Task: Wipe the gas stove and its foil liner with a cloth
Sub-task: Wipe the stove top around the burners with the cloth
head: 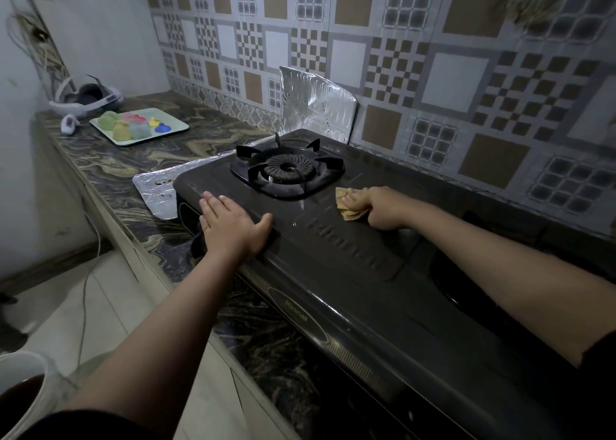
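Observation:
A dark gas stove (350,273) lies along the marbled counter, its left burner (288,169) under a black grate. My left hand (233,226) rests flat with straight fingers on the stove's front left corner. My right hand (373,204) grips a crumpled yellowish cloth (348,206) and presses it on the stove top just right of the burner. Silver foil liner (156,191) sticks out from under the stove's left end. Another foil sheet (316,102) stands against the tiled wall behind the burner.
A pale tray (173,131) with several coloured small items sits far left on the counter (110,163). Behind it lie a white headset-like device (86,99) and a small white gadget (68,124). A white cup (23,383) of dark liquid shows at bottom left.

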`<state>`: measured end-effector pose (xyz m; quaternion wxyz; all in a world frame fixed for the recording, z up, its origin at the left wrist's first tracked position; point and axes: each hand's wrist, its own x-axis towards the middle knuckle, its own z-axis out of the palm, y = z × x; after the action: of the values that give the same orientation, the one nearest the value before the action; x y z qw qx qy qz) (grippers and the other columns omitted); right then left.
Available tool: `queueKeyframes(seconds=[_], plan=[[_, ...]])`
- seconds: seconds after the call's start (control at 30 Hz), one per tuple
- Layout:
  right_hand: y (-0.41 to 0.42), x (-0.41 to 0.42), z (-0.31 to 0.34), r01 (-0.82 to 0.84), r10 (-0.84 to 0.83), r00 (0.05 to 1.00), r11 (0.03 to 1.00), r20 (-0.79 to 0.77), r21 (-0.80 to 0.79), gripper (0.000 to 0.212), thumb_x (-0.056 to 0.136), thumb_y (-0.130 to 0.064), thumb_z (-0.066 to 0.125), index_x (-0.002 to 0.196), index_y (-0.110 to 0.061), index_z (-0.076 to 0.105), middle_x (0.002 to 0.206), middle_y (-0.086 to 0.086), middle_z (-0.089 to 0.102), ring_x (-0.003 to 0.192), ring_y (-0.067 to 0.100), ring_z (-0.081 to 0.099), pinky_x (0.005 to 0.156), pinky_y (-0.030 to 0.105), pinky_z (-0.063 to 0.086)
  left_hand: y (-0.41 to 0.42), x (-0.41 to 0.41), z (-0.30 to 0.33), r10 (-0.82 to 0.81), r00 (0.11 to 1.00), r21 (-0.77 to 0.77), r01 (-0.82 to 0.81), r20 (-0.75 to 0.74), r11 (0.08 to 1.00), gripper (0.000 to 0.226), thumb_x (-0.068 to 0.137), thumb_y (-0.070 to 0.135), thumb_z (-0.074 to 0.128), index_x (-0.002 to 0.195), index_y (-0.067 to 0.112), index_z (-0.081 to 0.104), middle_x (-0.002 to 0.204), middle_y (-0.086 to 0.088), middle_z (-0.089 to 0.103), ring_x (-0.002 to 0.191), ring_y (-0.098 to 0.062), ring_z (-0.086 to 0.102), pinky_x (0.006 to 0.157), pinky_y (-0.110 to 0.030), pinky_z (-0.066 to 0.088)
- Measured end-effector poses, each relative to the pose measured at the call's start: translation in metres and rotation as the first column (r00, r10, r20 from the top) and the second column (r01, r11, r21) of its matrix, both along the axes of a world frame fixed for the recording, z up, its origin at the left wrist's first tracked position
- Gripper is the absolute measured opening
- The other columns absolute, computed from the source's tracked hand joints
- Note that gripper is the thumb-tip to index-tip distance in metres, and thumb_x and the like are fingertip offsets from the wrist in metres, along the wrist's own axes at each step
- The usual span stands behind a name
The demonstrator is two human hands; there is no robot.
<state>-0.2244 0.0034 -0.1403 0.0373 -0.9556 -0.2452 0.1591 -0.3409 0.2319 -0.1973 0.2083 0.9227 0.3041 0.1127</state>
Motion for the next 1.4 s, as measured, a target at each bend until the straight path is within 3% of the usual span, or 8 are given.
queueKeyframes(seconds=[0.33, 0.57, 0.67, 0.77, 0.83, 1.03, 1.17, 1.4], plan=[[-0.024, -0.062, 0.014, -0.232, 0.232, 0.971, 0.973, -0.059, 0.008, 0.084, 0.076, 0.010, 0.035, 0.136, -0.047, 0.042, 0.156, -0.016, 0.023, 0.135, 0.017, 0.038, 0.111, 0.032, 0.036, 0.001, -0.004, 0.004, -0.022, 0.999, -0.010, 0.021, -0.027, 1.000, 0.101, 0.089, 0.062, 0.042, 0.150, -0.007, 0.000, 0.157, -0.026, -0.012, 0.147, -0.035, -0.012, 0.119, -0.046, 0.001], [-0.051, -0.052, 0.061, -0.196, 0.224, 0.934, 0.973, -0.278, 0.124, 0.063, 0.078, 0.013, 0.040, 0.106, -0.033, 0.073, 0.097, -0.013, 0.072, 0.071, 0.010, 0.062, 0.062, 0.022, 0.050, 0.003, -0.002, 0.006, -0.019, 0.995, 0.029, 0.022, -0.097, 0.999, 0.102, 0.089, 0.065, 0.041, 0.150, -0.007, 0.001, 0.157, -0.026, -0.011, 0.147, -0.035, -0.009, 0.118, -0.046, 0.003], [-0.071, -0.032, 0.077, -0.026, 0.101, 0.964, 0.956, -0.245, 0.291, 0.045, 0.084, 0.009, 0.050, 0.102, -0.023, 0.075, 0.096, 0.001, 0.074, 0.088, 0.017, 0.068, 0.076, 0.032, 0.059, 0.007, 0.002, 0.009, -0.007, 0.986, 0.105, 0.025, -0.166, 0.994, 0.103, 0.087, 0.069, 0.040, 0.149, -0.007, 0.008, 0.157, -0.028, -0.002, 0.147, -0.037, -0.001, 0.118, -0.047, 0.005], [-0.083, 0.005, 0.072, 0.206, -0.178, 0.979, 0.833, -0.104, 0.514, 0.035, 0.083, 0.007, 0.052, 0.094, -0.017, 0.075, 0.086, 0.007, 0.071, 0.079, 0.021, 0.065, 0.061, 0.026, 0.053, 0.016, 0.011, 0.016, 0.028, 0.982, 0.172, 0.005, -0.186, 0.985, 0.105, 0.080, 0.075, 0.044, 0.144, -0.006, 0.024, 0.154, -0.030, 0.016, 0.145, -0.040, 0.013, 0.118, -0.050, 0.010], [-0.081, 0.024, 0.063, 0.282, -0.306, 0.951, 0.833, -0.027, 0.475, 0.037, 0.081, 0.007, 0.046, 0.094, -0.013, 0.075, 0.087, 0.010, 0.068, 0.077, 0.026, 0.059, 0.058, 0.028, 0.046, 0.024, 0.016, 0.016, 0.020, 0.981, 0.158, 0.011, -0.194, 0.987, 0.112, 0.077, 0.079, 0.044, 0.146, -0.006, 0.020, 0.155, -0.029, 0.011, 0.146, -0.039, 0.009, 0.118, -0.051, 0.008], [-0.036, 0.048, 0.025, 0.210, -0.210, 0.977, 0.978, -0.044, -0.002, 0.042, 0.089, -0.004, 0.042, 0.129, -0.005, 0.055, 0.134, 0.013, 0.053, 0.111, 0.026, 0.055, 0.080, 0.027, 0.048, 0.052, 0.036, 0.014, -0.064, 0.961, 0.153, 0.108, -0.270, 0.982, 0.132, 0.061, 0.094, 0.027, 0.152, 0.001, 0.004, 0.159, -0.021, -0.007, 0.148, -0.033, -0.009, 0.115, -0.056, -0.005], [-0.001, 0.086, 0.018, 0.174, -0.174, 0.984, 0.985, -0.044, -0.003, 0.064, 0.089, -0.002, 0.035, 0.150, -0.020, 0.027, 0.160, 0.009, 0.011, 0.144, 0.031, 0.021, 0.116, 0.037, 0.026, 0.076, 0.058, 0.019, -0.117, 0.947, 0.164, 0.172, -0.299, 0.971, 0.142, 0.050, 0.098, 0.020, 0.152, 0.001, 0.002, 0.161, -0.017, -0.005, 0.149, -0.028, -0.007, 0.114, -0.059, -0.004], [0.047, 0.155, 0.006, 0.127, -0.124, 0.992, 0.989, -0.035, 0.080, 0.069, 0.088, 0.004, 0.035, 0.148, -0.027, 0.030, 0.161, 0.000, 0.004, 0.149, 0.024, 0.005, 0.120, 0.036, 0.006, 0.085, 0.066, 0.019, -0.156, 0.934, 0.195, 0.227, -0.322, 0.954, 0.143, 0.049, 0.097, 0.014, 0.152, -0.001, 0.003, 0.159, -0.021, -0.009, 0.148, -0.031, -0.008, 0.115, -0.058, -0.002]])
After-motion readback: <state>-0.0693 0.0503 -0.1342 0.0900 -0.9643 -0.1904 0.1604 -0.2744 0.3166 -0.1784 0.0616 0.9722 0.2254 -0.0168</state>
